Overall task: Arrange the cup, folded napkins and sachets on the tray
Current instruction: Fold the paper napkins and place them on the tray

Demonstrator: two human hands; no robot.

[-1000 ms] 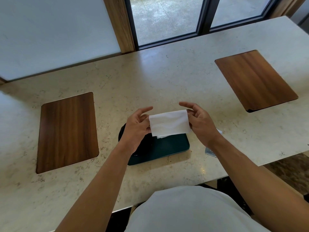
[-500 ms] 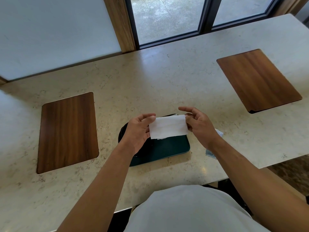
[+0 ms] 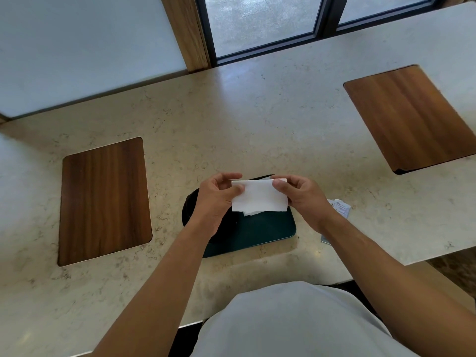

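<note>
White napkin (image 3: 258,196) pinched at both ends by 2 hands — left hand (image 3: 219,197), right hand (image 3: 300,195) — held taut above dark tray (image 3: 265,230) on desk (image 3: 231,112), seemingly for folding; sachets (image 3: 340,207) just beside.

Pale marble counter (image 3: 257,119), dark green tray (image 3: 265,231), sachets (image 3: 340,207) beside it, two wood boards (image 3: 104,200)

A plain white folded paper napkin (image 3: 260,197) above a dark teal rectangular plastic tray (image 3: 268,229) on a cream, brown-veined marble counter (image 3: 231,124). Left and right of the tray, streaky-grained brown wooden boards (image 3: 104,200) (image 3: 412,117); right, white sachets with faint print (image 3: 340,207).
</note>
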